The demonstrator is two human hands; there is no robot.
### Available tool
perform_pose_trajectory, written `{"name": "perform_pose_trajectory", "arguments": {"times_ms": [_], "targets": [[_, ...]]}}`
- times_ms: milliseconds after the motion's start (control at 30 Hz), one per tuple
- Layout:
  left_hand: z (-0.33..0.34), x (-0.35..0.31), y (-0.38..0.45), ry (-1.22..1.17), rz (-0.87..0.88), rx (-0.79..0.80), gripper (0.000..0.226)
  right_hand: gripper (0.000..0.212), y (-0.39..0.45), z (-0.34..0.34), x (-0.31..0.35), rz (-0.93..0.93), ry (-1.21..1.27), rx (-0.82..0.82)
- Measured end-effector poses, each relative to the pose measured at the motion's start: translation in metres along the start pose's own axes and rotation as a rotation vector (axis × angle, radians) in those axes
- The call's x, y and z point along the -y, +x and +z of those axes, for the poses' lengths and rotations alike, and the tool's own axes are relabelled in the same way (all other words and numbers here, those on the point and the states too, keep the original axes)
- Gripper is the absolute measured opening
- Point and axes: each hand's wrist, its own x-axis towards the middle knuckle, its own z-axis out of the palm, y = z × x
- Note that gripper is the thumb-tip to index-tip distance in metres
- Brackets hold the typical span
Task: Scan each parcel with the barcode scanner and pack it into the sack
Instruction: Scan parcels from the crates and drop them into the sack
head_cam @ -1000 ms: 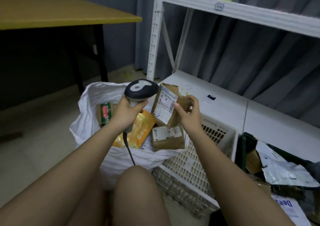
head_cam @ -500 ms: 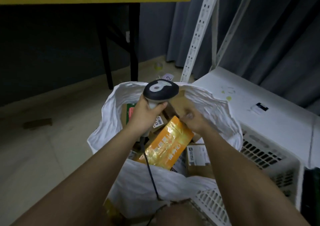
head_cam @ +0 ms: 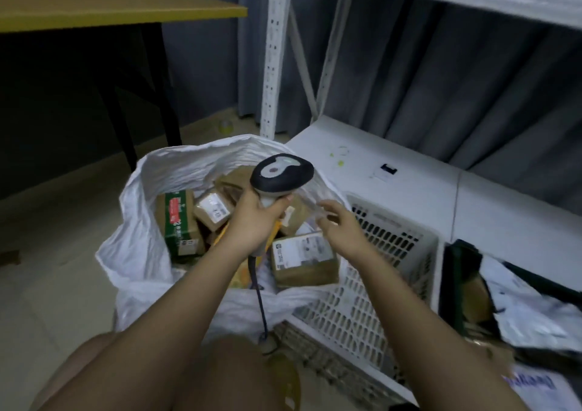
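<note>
1. Scanner [head_cam: 282, 171] sits upright in the left hand [head_cam: 255, 218], fingers wrapped round its handle; head above the sack [head_cam: 138, 253] mouth, cable dropping toward the knee
2. Right hand [head_cam: 338, 226] hangs over the sack's right rim, fingers spread and relaxed, holding nothing
3. Sack stands open between the knees and the shelf [head_cam: 371, 159]; labelled brown parcels [head_cam: 302, 259] lie inside, touching one another, alongside a green box [head_cam: 178, 218]
4. Further parcels [head_cam: 532, 310] lie in a dark crate at lower right, beyond the white basket [head_cam: 393, 253]; their number appears to be several, though that corner is dim and blurred
5. Judgement: the next parcel lies to the right of both hands, so the free right hand is nearer; the reach must cross the basket, away from the sack
6. Judgement: the left hand is already placed for scanning once a parcel is brought before the scanner head
</note>
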Motion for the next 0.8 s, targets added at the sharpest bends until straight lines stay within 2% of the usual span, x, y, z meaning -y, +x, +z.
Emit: {"name": "perform_pose_trajectory", "arguments": {"times_ms": [200, 433, 633, 800], "targets": [[0.1, -0.026, -0.058, -0.032, 0.008, 0.199, 0.042, 0.031, -0.127, -0.091, -0.063, 0.138, 0.053, -0.226], [0.208, -0.017, -0.129, -0.016, -0.028, 0.451, 0.047, 0.026, -0.248, -0.17, -0.158, 0.291, -0.16, -0.477], [0.266, 0.005, -0.157, 0.004, -0.07, 0.567, 0.048, 0.034, -0.296, -0.206, -0.216, 0.494, -0.278, -0.517], [0.292, 0.024, -0.154, 0.033, -0.102, 0.587, 0.046, 0.042, -0.273, -0.221, -0.245, 0.55, -0.367, -0.463]]}}
